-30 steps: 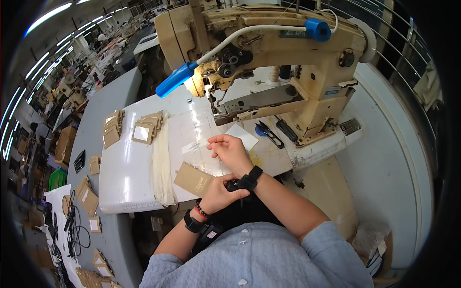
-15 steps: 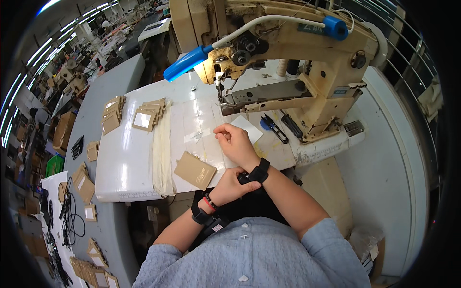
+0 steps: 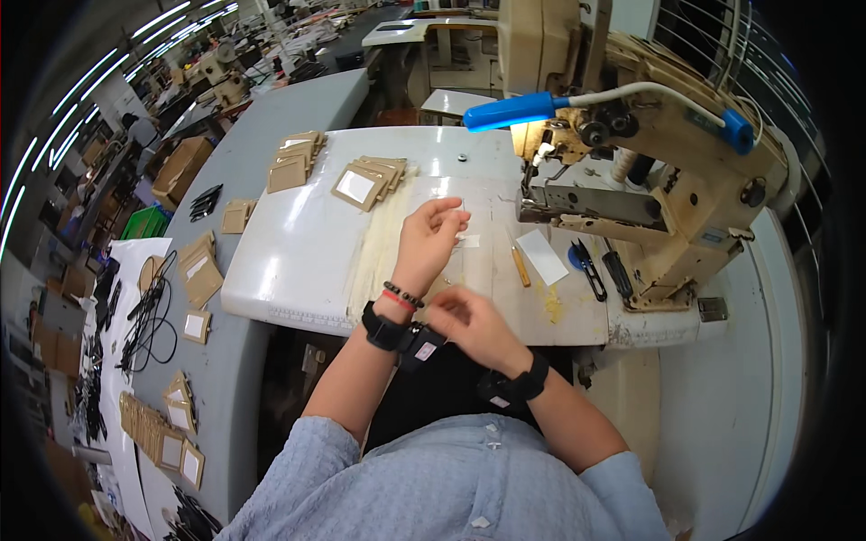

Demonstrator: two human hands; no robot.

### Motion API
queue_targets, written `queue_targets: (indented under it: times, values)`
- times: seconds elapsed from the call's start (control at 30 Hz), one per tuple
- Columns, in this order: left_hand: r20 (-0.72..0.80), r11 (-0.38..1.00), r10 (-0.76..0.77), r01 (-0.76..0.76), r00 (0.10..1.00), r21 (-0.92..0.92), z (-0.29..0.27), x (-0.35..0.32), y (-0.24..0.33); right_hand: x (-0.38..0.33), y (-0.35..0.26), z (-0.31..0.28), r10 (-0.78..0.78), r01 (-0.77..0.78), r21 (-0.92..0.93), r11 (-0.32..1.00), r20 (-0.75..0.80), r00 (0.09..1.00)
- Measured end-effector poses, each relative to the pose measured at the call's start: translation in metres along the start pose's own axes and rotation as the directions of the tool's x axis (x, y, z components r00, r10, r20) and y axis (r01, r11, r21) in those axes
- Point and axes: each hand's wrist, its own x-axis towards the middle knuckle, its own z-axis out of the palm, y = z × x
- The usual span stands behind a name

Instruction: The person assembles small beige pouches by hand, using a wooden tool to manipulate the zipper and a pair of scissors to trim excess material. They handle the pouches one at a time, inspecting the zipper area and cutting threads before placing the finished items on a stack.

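Observation:
My left hand (image 3: 426, 242) is raised over the sewing table, its fingers loosely bent with nothing visible in them. A beaded bracelet, a red band and a black strap circle that wrist. Strapped on there is a small black wrist device (image 3: 420, 348). My right hand (image 3: 476, 329) reaches across to this device, thumb and fingers bent at its upper edge. Slight blur softens the fingertips. Another black wrist device (image 3: 499, 388) is on my right wrist. To the right of my hands lie a wooden-handled tool (image 3: 520, 267) and a white card (image 3: 542, 257).
A long-armed sewing machine (image 3: 622, 212) with a blue lamp (image 3: 510, 112) stands at right. Thread snips (image 3: 589, 270) and a black-handled tool (image 3: 617, 272) lie by its base. Tan panels sit in stacks (image 3: 368, 182) on the table; more panels (image 3: 200, 268) and black cables (image 3: 149, 311) are at left.
My left hand has left the right wrist's device and risen; my right hand has come down to the left wrist's device. The view has swung left, and the tan panel near my hands no longer shows.

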Motion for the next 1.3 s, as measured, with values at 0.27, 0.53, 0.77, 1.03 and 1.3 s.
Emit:
queue_targets:
  times: [0.27, 0.53, 0.77, 1.03, 1.3]
  values:
    - [-0.169, 0.84, 0.462, -0.368, 0.871, 0.399, 0.002, 0.011, 0.002, -0.004, -0.007, 0.017, -0.058, 0.05, 0.111, 0.993, 0.069, 0.996]
    - [0.306, 0.52, 0.47, -0.54, 0.828, 0.661, -0.007, -0.008, -0.024, -0.01, -0.007, 0.003, 0.148, -0.185, 0.405, 0.896, 0.12, 0.982]
    - [0.0, 0.984, -0.021, 0.02, 1.0, -0.18, 0.018, 0.002, 0.001, -0.008, -0.007, 0.003, 0.004, -0.013, 0.315, 0.949, 0.028, 1.0]
    - [0.11, 0.251, 0.033, 0.098, 0.993, -0.963, 0.01, 0.021, 0.0, 0.001, -0.02, -0.006, -0.146, 0.151, 0.151, 0.977, -0.044, 0.988]
    - [-0.295, 0.934, 0.355, -0.345, 0.887, 0.086, 0.022, 0.017, -0.022, 0.0, -0.019, -0.012, -0.009, 0.041, 0.176, 0.984, -0.177, 0.984]
